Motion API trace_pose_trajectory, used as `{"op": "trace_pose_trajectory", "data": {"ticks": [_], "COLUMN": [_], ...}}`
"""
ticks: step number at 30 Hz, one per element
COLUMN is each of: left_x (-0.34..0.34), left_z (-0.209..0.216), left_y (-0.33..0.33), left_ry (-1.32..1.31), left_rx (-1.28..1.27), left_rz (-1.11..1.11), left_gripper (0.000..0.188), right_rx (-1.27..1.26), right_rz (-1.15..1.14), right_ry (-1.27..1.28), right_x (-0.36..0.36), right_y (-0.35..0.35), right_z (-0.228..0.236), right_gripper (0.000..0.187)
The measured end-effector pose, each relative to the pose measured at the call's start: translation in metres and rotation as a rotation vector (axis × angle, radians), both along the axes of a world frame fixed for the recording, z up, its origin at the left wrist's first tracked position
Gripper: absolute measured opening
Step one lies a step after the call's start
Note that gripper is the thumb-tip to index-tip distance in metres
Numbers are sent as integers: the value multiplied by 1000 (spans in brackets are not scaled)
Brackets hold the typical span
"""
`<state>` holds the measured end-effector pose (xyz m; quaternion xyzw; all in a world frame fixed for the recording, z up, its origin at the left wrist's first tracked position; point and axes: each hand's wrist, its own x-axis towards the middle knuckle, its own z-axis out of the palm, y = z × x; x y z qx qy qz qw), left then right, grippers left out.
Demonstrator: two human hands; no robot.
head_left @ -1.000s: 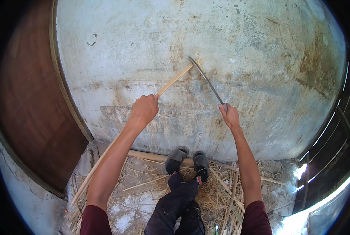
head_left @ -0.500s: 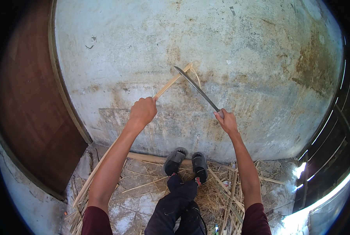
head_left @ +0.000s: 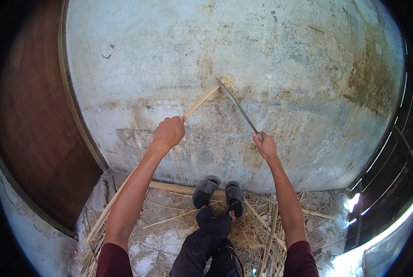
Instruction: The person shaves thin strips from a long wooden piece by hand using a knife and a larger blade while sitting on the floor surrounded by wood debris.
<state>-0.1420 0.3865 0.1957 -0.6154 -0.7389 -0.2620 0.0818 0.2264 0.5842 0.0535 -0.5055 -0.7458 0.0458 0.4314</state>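
My left hand point(head_left: 169, 133) is closed round a pale bamboo strip point(head_left: 201, 101), whose far end points up and right toward the wall. The strip seems to run back along my left forearm to the lower left. In my closed right hand point(head_left: 265, 147) is the handle of a long machete point(head_left: 239, 109) with a narrow dark blade, slanting up and left. Blade and strip cross close to the strip's far end; the blade looks slightly blurred. Thin curled shavings point(head_left: 230, 83) cluster at that end. My fingers cover most of the machete's handle.
A stained pale wall point(head_left: 289, 60) rises right in front of my feet. Bamboo strips and shavings point(head_left: 257, 235) litter the floor around my shoes point(head_left: 206, 191), and a pole point(head_left: 174, 187) lies along the wall's base. A brown door point(head_left: 40, 120) stands left; dark slatted boards point(head_left: 386, 161) stand right.
The machete has shifted slightly, its tip now nearer the strip's far end. A long loose curl there has become a small bunch of shavings. My left hand has barely moved.
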Motion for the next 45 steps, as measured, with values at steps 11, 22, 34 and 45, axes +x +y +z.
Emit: {"op": "trace_pose_trajectory", "data": {"ticks": [11,22,34,45], "left_x": [-20,41,99,87], "left_z": [-28,-114,-131,-148], "left_y": [3,-162,-264,-286], "left_ry": [-9,-227,-193,-238], "left_rx": [-22,-125,-114,-130], "left_rz": [-192,-348,-383,-446], "left_gripper": [59,52,28,37], "right_rx": [-3,-19,133,-421], "right_rz": [49,12,90,-240], "right_ry": [182,72,-119,616], "right_x": [22,95,90,187], "right_y": [-58,-246,-309,-265], "right_z": [-29,-101,-88,-181], "right_gripper": [64,40,48,56]}}
